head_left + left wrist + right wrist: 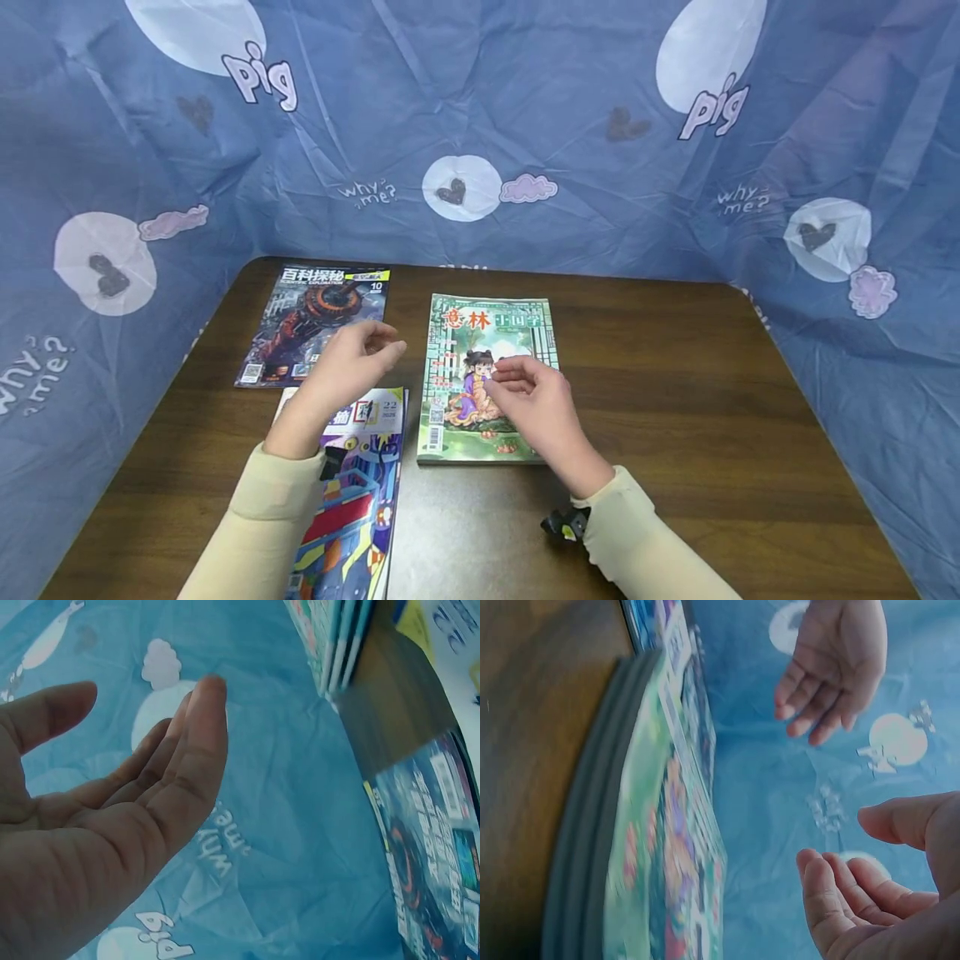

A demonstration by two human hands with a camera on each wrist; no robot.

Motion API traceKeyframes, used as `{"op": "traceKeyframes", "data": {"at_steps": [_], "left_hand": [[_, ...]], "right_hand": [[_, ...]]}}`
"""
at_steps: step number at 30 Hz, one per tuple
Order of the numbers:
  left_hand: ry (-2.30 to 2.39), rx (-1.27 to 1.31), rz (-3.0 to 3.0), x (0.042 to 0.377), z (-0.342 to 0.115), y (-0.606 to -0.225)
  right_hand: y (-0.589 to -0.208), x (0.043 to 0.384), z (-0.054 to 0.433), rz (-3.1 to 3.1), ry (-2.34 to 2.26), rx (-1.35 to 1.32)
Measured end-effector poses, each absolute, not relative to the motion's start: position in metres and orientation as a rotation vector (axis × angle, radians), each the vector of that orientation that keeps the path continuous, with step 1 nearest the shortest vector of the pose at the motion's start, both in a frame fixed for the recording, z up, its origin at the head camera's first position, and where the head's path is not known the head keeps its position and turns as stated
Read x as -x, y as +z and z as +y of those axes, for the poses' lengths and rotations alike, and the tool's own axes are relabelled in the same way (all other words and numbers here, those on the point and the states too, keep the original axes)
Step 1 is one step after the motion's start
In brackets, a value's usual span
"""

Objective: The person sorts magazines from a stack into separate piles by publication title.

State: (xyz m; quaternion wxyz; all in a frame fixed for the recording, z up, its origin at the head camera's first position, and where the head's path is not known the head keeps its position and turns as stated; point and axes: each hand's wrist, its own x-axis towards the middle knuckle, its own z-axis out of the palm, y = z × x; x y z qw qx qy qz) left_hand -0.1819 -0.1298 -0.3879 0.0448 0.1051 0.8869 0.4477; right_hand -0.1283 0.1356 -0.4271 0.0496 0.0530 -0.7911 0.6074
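A stack of green-covered magazines (461, 433) lies near the middle of the table, its layered edges showing in the right wrist view. My right hand (538, 404) hovers over its right part, fingers loosely bent, with a gap between thumb and fingertips. To the left of the stack, my left hand (351, 362) hangs in the air, holding nothing. Below and beside that hand are a dark magazine (300, 321) with a red and black machine on its cover and a colourful magazine (348, 508). The left wrist view shows the left thumb (60, 712) apart from its fingers.
The brown wooden table (675, 400) extends to the right of the stack. Blue patterned cloth (585, 225) rises behind the table and along both sides. The dark magazine lies at the back left; the colourful one, nearer, appears to have another beneath it.
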Motion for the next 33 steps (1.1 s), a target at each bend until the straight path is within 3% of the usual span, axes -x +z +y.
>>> {"op": "traceKeyframes", "data": {"at_steps": [19, 33], "left_hand": [[1.553, -0.282, 2.770, 0.182, -0.093, -0.402], [1.494, -0.133, 2.691, 0.197, -0.091, -0.429]], "right_hand": [[-0.431, 0.151, 0.192, -2.420, 1.814, 0.095], [-0.452, 0.166, 0.220, -2.421, 1.789, 0.256]]}}
